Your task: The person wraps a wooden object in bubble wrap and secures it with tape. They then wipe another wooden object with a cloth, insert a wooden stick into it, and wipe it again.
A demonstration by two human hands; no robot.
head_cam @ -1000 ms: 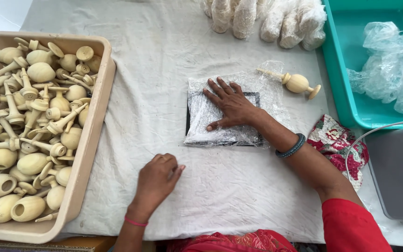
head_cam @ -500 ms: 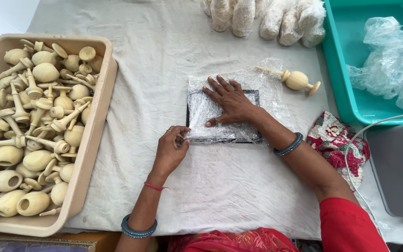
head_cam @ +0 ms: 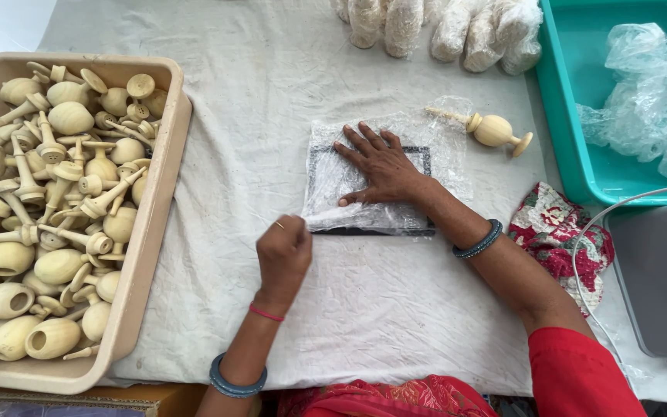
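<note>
The left hand (head_cam: 283, 251) is curling closed near the front of the cloth-covered worktop (head_cam: 272, 93), pinching the near left corner of a clear plastic bag (head_cam: 341, 181). Just beyond, the right hand (head_cam: 380, 166) is lying open and flat, fingers spread and pointing away to the left, pressing the bag onto a dark flat pad (head_cam: 424, 158). The bag is lying flat mid-worktop, its long axis running left to right. Farther right, a wooden spindle piece (head_cam: 494, 131) is lying on its side, thin tip pointing left. A beige tray (head_cam: 144, 255) of similar wooden pieces is sitting at the left.
</note>
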